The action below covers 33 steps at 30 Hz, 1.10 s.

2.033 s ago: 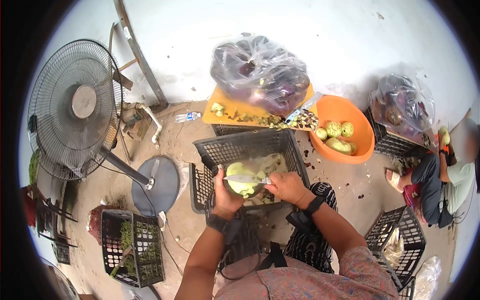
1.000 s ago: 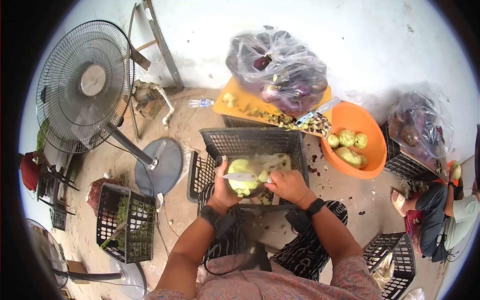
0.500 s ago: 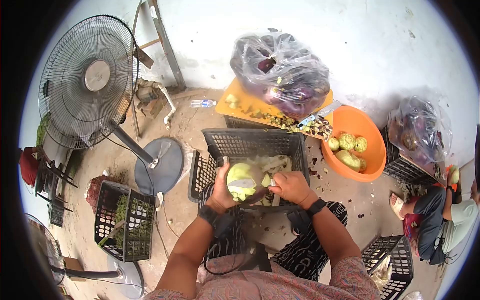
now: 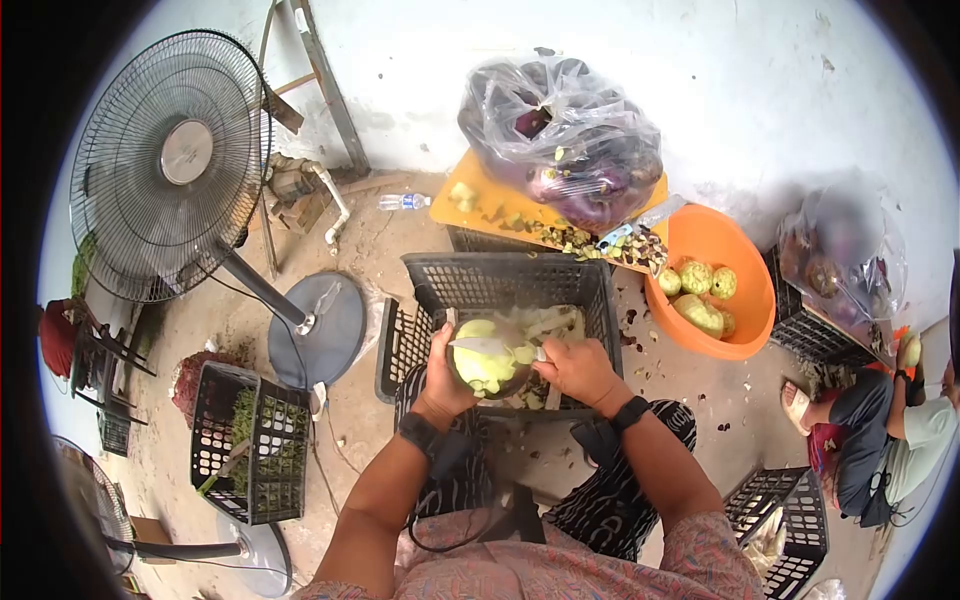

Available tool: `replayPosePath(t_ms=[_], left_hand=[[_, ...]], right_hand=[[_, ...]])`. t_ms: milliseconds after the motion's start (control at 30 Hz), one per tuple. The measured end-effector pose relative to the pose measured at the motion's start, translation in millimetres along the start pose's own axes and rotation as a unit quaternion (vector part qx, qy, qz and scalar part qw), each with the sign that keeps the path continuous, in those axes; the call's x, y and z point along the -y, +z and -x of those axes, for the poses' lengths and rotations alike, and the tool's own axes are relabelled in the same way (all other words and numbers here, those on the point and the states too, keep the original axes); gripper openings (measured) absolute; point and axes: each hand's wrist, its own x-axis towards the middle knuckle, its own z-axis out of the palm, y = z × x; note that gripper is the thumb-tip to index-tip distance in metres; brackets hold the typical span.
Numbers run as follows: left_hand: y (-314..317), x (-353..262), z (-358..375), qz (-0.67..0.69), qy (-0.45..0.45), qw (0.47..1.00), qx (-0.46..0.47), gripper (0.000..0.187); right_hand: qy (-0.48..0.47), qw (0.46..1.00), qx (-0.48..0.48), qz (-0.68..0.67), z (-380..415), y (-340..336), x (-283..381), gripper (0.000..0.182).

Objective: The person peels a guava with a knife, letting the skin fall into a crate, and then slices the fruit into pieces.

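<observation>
A tall fan (image 4: 187, 152) stands on the left side of the floor (image 4: 365, 255), its round base (image 4: 318, 335) below a white pipe (image 4: 334, 200) and a plastic bottle (image 4: 404, 202). A black crate of greens (image 4: 278, 460) sits nearer, beside a reddish bundle (image 4: 187, 388). A second fan (image 4: 88, 490) stands at the lower left. Near the right edge, a seated person (image 4: 918, 435) is beside a bag-topped crate (image 4: 815, 325).

Bright, evenly lit; fisheye edges dark, curved.
</observation>
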Motion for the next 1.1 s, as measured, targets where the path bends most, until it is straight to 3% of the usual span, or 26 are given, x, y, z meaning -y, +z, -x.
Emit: replayPosePath(t_ms=[100, 233, 333, 400, 567, 667, 1033, 1100], left_hand=[[0.9, -1.6, -0.5, 0.003, -0.027, 1.000, -0.006, 0.063], [7.1, -3.0, 4.2, -0.010, -0.052, 0.999, 0.004, 0.063], [-0.1, 2.6, 0.1, -0.043, 0.023, 0.999, 0.014, 0.059], [-4.2, 5.5, -0.5, -0.062, 0.035, 0.997, 0.021, 0.058], [-15.0, 12.8, -12.1, -0.153, 0.118, 0.981, 0.022, 0.057], [-7.4, 7.2, -5.8, -0.051, 0.057, 0.996, 0.036, 0.058], [-1.3, 0.6, 2.7, 0.000, -0.011, 1.000, 0.011, 0.075], [-9.7, -1.1, 6.5, -0.020, -0.027, 0.994, 0.100, 0.076]], right_hand=[[-0.061, 0.997, -0.046, 0.002, -2.1, -1.1, -5.5, 0.027], [-0.069, 0.996, -0.053, 0.020, -0.3, -0.8, -4.8, 0.028], [-0.006, 0.998, -0.057, -0.010, 2.0, 1.6, 7.1, 0.027], [0.097, 0.995, 0.000, -0.037, 3.2, -0.9, 14.5, 0.031], [0.114, 0.991, -0.011, -0.067, 4.7, 9.4, 9.2, 0.030], [0.099, 0.994, 0.005, -0.053, 1.8, 3.3, 8.2, 0.030], [0.015, 0.999, -0.004, -0.029, -1.7, -2.3, -4.6, 0.028], [0.033, 0.998, -0.023, -0.051, -1.9, -3.8, -3.5, 0.028]])
